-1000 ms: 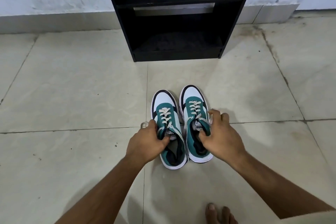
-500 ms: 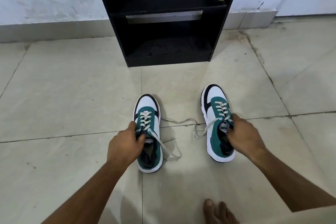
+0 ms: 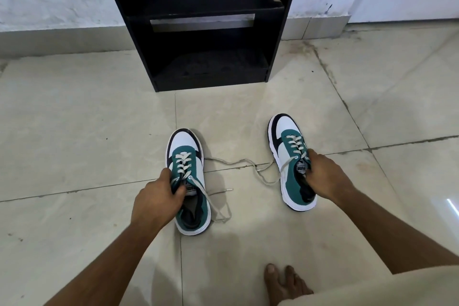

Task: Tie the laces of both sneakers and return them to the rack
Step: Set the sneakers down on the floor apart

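Note:
Two green, white and black sneakers stand on the tiled floor, toes pointing at the rack. My left hand (image 3: 155, 200) grips the left sneaker (image 3: 190, 181) at its tongue and collar. The right sneaker (image 3: 290, 156) sits well apart to the right, with my right hand (image 3: 323, 176) gripping its tongue. Both have loose, untied white laces (image 3: 238, 164) trailing over the floor between them. The black shoe rack (image 3: 203, 25) stands against the wall straight ahead, its two visible shelves bare.
A bare foot (image 3: 283, 283) rests on the floor at the bottom right, beside a light trouser leg. The white wall and its skirting run behind the rack. Beige floor tiles stretch on every side.
The sneakers stood side by side a second ago. My hands have pulled them apart, left one leftward and right one rightward, and the laces now trail loose between them.

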